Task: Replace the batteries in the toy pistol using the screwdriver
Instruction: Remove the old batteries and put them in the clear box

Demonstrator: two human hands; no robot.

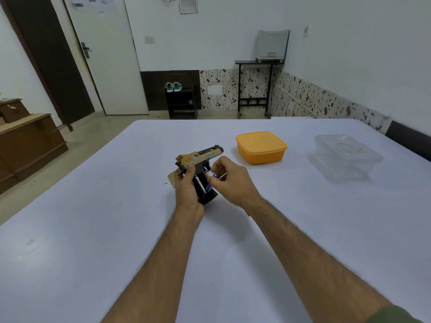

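My left hand (186, 190) grips the toy pistol (198, 169) above the tabletop (116, 229) while my right hand (229, 177) pinches a blue battery (209, 186) at the opened handle, so swapping seems midway, closing remains.

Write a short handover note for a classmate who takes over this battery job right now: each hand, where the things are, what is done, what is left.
Left hand grips the yellow-and-black plastic toy pistol above the white table, grip toward you.
Right hand pinches a small blue-and-silver battery at the grip's open compartment.
Orange lidded plastic box and clear plastic container stand to the right.
Done: cover seems off.
Left: seat batteries, refit and screw the cover. Screwdriver's place unclear.
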